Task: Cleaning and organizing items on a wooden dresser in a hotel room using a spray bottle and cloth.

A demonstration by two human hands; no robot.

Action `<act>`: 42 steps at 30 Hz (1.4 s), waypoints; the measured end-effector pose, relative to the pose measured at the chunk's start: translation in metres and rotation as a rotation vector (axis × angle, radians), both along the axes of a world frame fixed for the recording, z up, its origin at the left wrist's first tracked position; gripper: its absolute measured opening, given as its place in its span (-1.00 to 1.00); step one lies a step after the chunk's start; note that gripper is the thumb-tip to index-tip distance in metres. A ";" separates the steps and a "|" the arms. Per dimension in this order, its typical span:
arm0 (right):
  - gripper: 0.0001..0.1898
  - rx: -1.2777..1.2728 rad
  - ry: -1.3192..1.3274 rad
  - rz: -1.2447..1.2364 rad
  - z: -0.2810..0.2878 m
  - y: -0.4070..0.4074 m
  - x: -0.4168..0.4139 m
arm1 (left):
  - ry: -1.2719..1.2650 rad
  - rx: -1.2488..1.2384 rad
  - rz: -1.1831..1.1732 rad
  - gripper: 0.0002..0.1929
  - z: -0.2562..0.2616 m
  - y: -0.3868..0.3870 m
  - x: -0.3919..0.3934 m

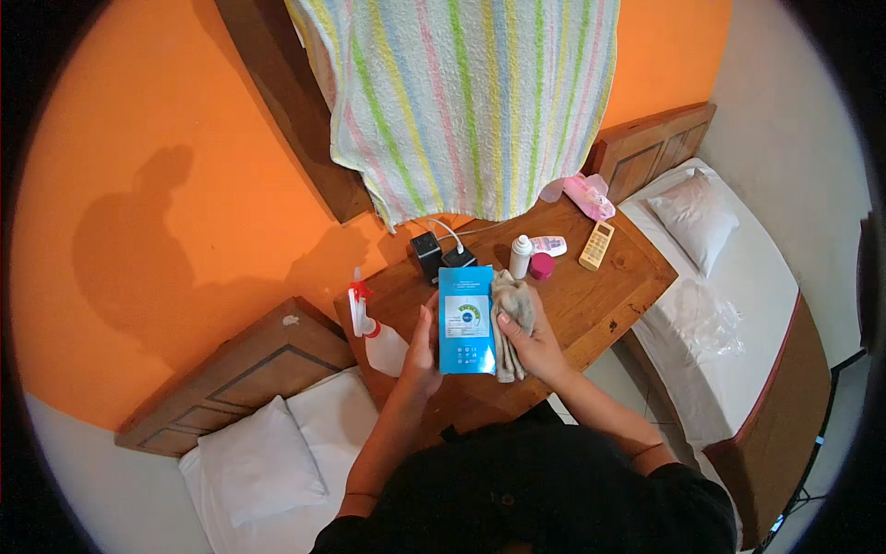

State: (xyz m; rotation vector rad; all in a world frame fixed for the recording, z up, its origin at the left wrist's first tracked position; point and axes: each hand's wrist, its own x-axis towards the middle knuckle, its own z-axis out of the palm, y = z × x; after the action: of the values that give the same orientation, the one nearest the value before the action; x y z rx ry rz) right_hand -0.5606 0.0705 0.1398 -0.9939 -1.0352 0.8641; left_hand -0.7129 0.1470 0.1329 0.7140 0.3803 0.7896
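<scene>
A blue cardboard box [467, 353] with a printed label is upright above the wooden table [623, 277]. My left hand [422, 353] grips its left side, the fingers partly hidden behind it. In my right hand [533, 343] is a crumpled grey-beige cloth [511, 305], held against the box's right side. A spray bottle [384, 346] with a red and white head stands left of my left hand. Beyond the box are two black power adapters, one [427, 255] upright and one [459, 257] with a white cable plugged in.
A white bottle [520, 257], a pink-lidded jar [541, 266], a flat container [549, 246], a remote control [597, 246] and a pink packet [590, 197] lie towards the table's back right. A striped towel [471, 111] hangs above. Beds with pillows [259, 460] flank the table.
</scene>
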 end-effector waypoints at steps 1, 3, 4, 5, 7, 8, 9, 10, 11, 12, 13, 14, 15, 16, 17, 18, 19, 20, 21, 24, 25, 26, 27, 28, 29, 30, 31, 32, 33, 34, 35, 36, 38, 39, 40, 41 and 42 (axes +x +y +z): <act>-0.53 -0.002 0.001 0.003 -0.003 -0.004 -0.006 | 0.001 -0.002 0.003 -0.42 0.000 -0.002 -0.001; -0.55 -0.008 0.014 -0.013 -0.007 -0.012 -0.017 | 0.296 0.230 0.075 -0.41 -0.002 -0.008 -0.004; -0.55 -0.008 0.014 -0.008 -0.007 -0.016 -0.020 | 0.297 0.229 0.080 -0.41 -0.006 -0.005 -0.008; -0.55 0.045 -0.182 -0.007 -0.008 -0.020 -0.022 | 0.141 0.082 0.023 -0.41 -0.013 0.002 -0.014; -0.53 0.151 -0.576 -0.013 -0.008 -0.024 -0.023 | -0.018 -0.064 -0.037 -0.41 -0.015 0.007 -0.016; -0.52 0.147 -0.557 0.005 -0.007 -0.023 -0.022 | -0.060 -0.099 -0.044 -0.42 -0.015 0.007 -0.017; -0.52 0.145 -0.558 0.006 -0.004 -0.021 -0.018 | -0.102 -0.136 -0.050 -0.43 -0.014 0.007 -0.017; -0.52 0.163 -0.627 -0.033 0.001 -0.018 -0.013 | -0.103 -0.137 -0.050 -0.43 -0.013 0.006 -0.018; -0.52 0.180 -0.696 -0.072 0.006 -0.013 -0.008 | -0.063 -0.122 -0.113 -0.42 -0.011 0.006 -0.020; -0.52 0.186 -0.708 -0.134 0.005 -0.007 -0.003 | -0.022 -0.104 -0.174 -0.41 -0.008 0.005 -0.022; -0.52 0.185 -0.710 -0.139 -0.002 0.000 0.004 | -0.023 -0.103 -0.180 -0.41 -0.005 0.002 -0.020; -0.53 0.180 -0.578 -0.225 -0.012 0.009 0.012 | 0.014 -0.032 -0.249 -0.39 -0.002 0.000 -0.018; -0.54 0.177 -0.443 -0.301 -0.007 0.017 0.014 | 0.052 0.038 -0.309 -0.37 0.000 -0.001 -0.019; -0.54 0.179 -0.442 -0.300 -0.002 0.019 0.017 | 0.062 0.103 -0.368 -0.26 0.002 0.000 -0.019; -0.53 0.120 -0.184 -0.308 0.005 0.019 0.020 | 0.063 0.104 -0.367 -0.26 0.006 -0.004 -0.020; -0.53 0.057 0.073 -0.314 0.015 0.021 0.023 | 0.122 0.201 -0.312 -0.20 0.012 -0.009 -0.019; -0.53 0.055 0.073 -0.314 0.022 0.020 0.033 | 0.181 0.297 -0.256 -0.14 0.017 -0.014 -0.020; -0.53 -0.088 0.179 -0.174 0.027 0.017 0.048 | 0.311 0.421 -0.227 -0.08 0.021 -0.014 -0.019; -0.52 -0.230 0.283 -0.034 0.034 0.012 0.056 | 0.310 0.418 -0.229 -0.08 0.017 -0.013 -0.019; -0.54 -0.081 -0.249 0.117 0.054 0.008 0.049 | 0.489 0.822 -0.023 -0.12 -0.004 -0.004 -0.018; -0.55 0.125 -0.617 0.213 0.057 0.010 0.043 | 0.588 0.938 0.037 -0.15 -0.008 -0.003 -0.016; -0.55 0.181 -0.797 0.206 0.059 0.011 0.031 | 0.689 1.054 0.100 -0.18 -0.010 -0.002 -0.015; -0.55 0.181 -0.797 0.210 0.056 0.010 0.027 | 0.690 1.051 0.103 -0.18 -0.014 -0.004 -0.015; -0.55 0.122 -0.779 0.159 0.052 0.008 0.024 | 0.717 1.059 0.147 -0.19 -0.018 -0.008 -0.015; -0.55 0.064 -0.760 0.110 0.048 0.010 0.022 | 0.745 1.066 0.192 -0.20 -0.020 -0.011 -0.016; -0.54 0.083 -0.746 0.059 0.036 0.012 0.027 | 0.747 1.062 0.195 -0.20 -0.021 -0.013 -0.015; -0.54 0.079 -0.746 0.067 0.026 0.015 0.032 | 0.743 1.115 0.230 -0.20 -0.023 -0.016 -0.014; -0.53 -0.018 -0.716 0.049 0.017 0.017 0.037 | 0.738 1.169 0.264 -0.21 -0.025 -0.019 -0.015; -0.53 -0.112 -0.685 0.029 0.010 0.018 0.042 | 0.742 1.162 0.268 -0.21 -0.030 -0.020 -0.017; -0.51 -0.132 -0.725 0.016 0.006 0.019 0.045 | 0.805 1.228 0.303 -0.19 -0.039 -0.019 -0.023; -0.51 -0.128 -0.726 0.027 -0.006 0.022 0.053 | 0.868 1.293 0.337 -0.18 -0.048 -0.015 -0.027; -0.50 -0.139 -0.754 -0.004 -0.024 0.023 0.064 | 0.867 1.290 0.342 -0.18 -0.058 -0.009 -0.028; -0.47 -0.253 -0.799 -0.030 -0.041 0.019 0.077 | 0.892 1.183 0.375 -0.16 -0.080 0.001 -0.033; -0.47 -0.253 -0.802 -0.027 -0.047 0.015 0.083 | 0.893 1.180 0.379 -0.16 -0.086 0.003 -0.030; -0.46 -0.398 -0.962 -0.020 -0.054 0.012 0.086 | 0.694 0.812 0.266 -0.17 -0.091 0.003 -0.027; -0.45 -0.545 -1.122 -0.015 -0.060 0.011 0.087 | 0.486 0.450 0.155 -0.18 -0.097 0.004 -0.026; -0.42 -0.638 -1.183 0.018 -0.065 0.013 0.085 | 0.486 0.450 0.164 -0.18 -0.111 0.008 -0.028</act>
State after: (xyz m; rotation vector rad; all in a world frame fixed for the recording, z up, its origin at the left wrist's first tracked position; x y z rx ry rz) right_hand -0.4752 0.0839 0.0750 -2.1650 -1.7823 0.5769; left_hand -0.7412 0.1550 0.0221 1.3182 0.7173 0.8629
